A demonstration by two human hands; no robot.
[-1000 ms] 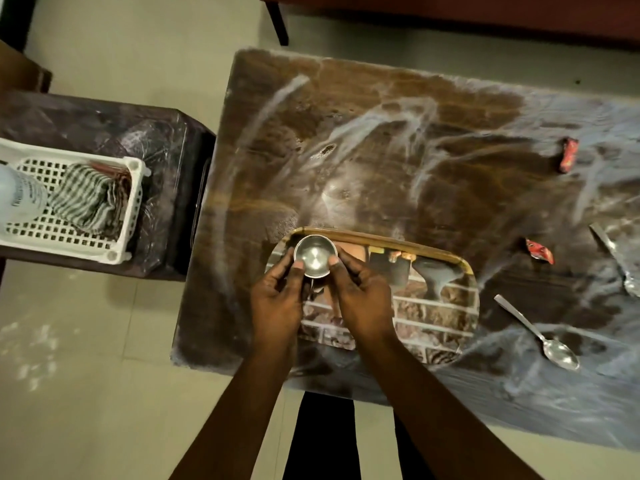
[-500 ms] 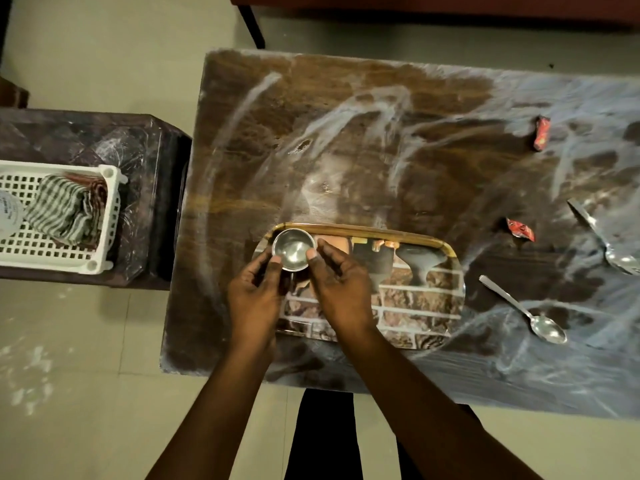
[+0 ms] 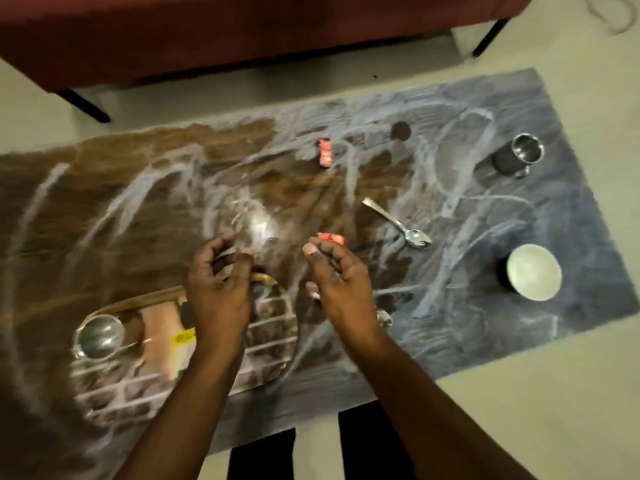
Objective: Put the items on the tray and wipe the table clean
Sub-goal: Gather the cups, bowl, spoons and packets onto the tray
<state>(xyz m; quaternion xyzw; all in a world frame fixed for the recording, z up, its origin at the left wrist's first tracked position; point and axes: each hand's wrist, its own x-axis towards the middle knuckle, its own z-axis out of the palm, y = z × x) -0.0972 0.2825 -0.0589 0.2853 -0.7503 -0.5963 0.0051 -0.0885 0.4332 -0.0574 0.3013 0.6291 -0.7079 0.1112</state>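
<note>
A patterned oval tray (image 3: 266, 344) lies at the table's near left edge. A small steel cup (image 3: 100, 337) stands on the tray's left end. My left hand (image 3: 218, 285) hovers over the tray's far right rim, fingers curled and apart, holding nothing. My right hand (image 3: 337, 278) is just right of the tray, its fingertips at a red wrapper (image 3: 330, 238) lying on the table; no grip shows. Farther back lies a second red wrapper (image 3: 325, 152). A steel spoon (image 3: 398, 223) rests right of my right hand. White smears cover the wooden table (image 3: 138, 202).
A steel mug (image 3: 519, 157) stands at the far right and a steel tumbler (image 3: 531, 271) at the near right. Something shiny (image 3: 383, 318) peeks out beside my right wrist. A dark round spot (image 3: 400, 130) marks the far edge. A red couch (image 3: 242, 29) stands behind the table.
Both hands have let go of the small steel cup, which now stands on the tray. The hands moved right toward the red wrapper, and the view swung right.
</note>
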